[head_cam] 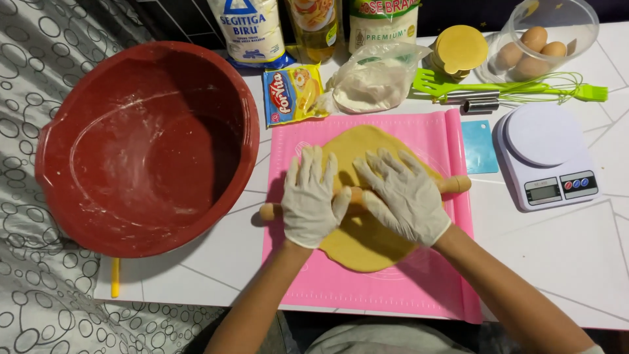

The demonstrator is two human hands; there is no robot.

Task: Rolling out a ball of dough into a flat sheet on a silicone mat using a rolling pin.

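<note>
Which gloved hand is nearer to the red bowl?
Left. The left hand presses the rolling pin just right of the red bowl; the right hand lies farther right, beyond the left hand.

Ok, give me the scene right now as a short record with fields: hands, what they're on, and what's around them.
left hand: gloved left hand, palm flat on the rolling pin
right hand: gloved right hand, palm flat on the same pin
dough: yellow dough sheet under the pin, on the pink mat
left of mat: red bowl, floury inside
right of mat: kitchen scale, blue scraper
behind mat: bag of flour, green spatula, eggs in a clear bowl
</note>
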